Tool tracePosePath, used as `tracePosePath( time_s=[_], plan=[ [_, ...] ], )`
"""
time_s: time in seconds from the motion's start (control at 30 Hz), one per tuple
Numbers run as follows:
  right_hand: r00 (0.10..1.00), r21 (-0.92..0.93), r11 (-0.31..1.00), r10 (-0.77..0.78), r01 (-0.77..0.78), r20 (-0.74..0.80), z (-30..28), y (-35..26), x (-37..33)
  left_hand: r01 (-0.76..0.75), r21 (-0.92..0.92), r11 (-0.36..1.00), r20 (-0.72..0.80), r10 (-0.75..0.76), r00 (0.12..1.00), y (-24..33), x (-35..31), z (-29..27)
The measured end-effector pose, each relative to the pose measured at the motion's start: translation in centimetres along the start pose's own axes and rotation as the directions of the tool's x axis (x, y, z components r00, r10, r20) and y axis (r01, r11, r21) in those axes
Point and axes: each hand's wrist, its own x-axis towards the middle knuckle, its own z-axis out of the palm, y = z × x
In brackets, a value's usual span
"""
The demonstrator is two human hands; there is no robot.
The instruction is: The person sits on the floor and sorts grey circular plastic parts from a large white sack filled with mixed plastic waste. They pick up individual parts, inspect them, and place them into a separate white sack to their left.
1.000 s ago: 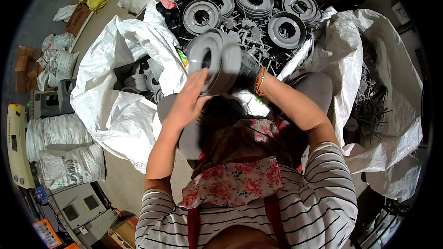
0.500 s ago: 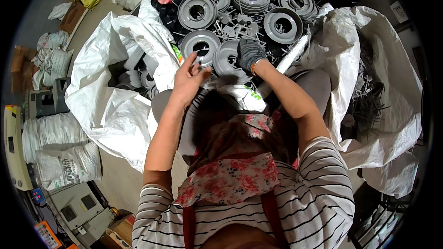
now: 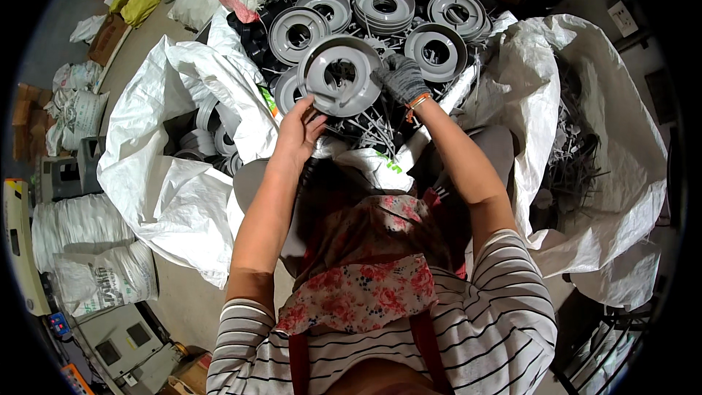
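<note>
Right hand (image 3: 401,79), gloved, pinches right rim of grey ring (image 3: 313,72), held above small grey pieces (image 3: 377,130) between white sacks (image 3: 172,201). Bare left hand (image 3: 297,132) half-curled at ring's lower-left rim; cannot tell if gripping. Other rings (image 3: 385,27) beyond.

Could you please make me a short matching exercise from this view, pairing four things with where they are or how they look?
Column one
1. Right hand
2. Held grey ring
3. White sack on the left
4. White sack on the right

Column two
A. Has thin grey plastic pieces tangled inside
B. Wears a grey glove
C. Has grey rings inside
D. Is between the two hands

Right pairs: 1-B, 2-D, 3-C, 4-A
</note>
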Motion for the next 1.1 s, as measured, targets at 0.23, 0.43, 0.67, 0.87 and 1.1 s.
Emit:
tracePosePath(
  time_s=[0.23,0.43,0.67,0.87,1.1],
  plan=[
    [0.954,-0.407,0.907,0.212,-0.112,0.21,-1.4,1.9,0.6,-0.266,0.022,0.964,0.279,0.249,0.927,-0.5,2.4,-1.0],
    [0.865,-0.362,0.814,0.5,-0.455,0.037,3.8,9.8,0.5,-0.794,0.281,0.539,0.401,0.686,0.607,-5.9,6.5,-0.3],
    [0.938,-0.72,0.674,0.333,-0.164,0.098,6.1,19.6,0.1,-0.912,0.257,-0.319,0.772,0.636,-0.005,-4.9,2.9,4.6],
    [0.96,-0.461,0.886,-0.173,0.053,-0.221,3.5,7.4,0.6,-0.747,0.285,0.601,0.452,0.603,0.658,-2.9,0.2,2.6],
    [0.967,0.197,0.956,-0.185,0.218,-0.176,-1.7,-4.3,-1.7,-0.202,-0.03,0.979,0.311,0.201,0.929,-0.2,-2.7,1.8]
  ],
)
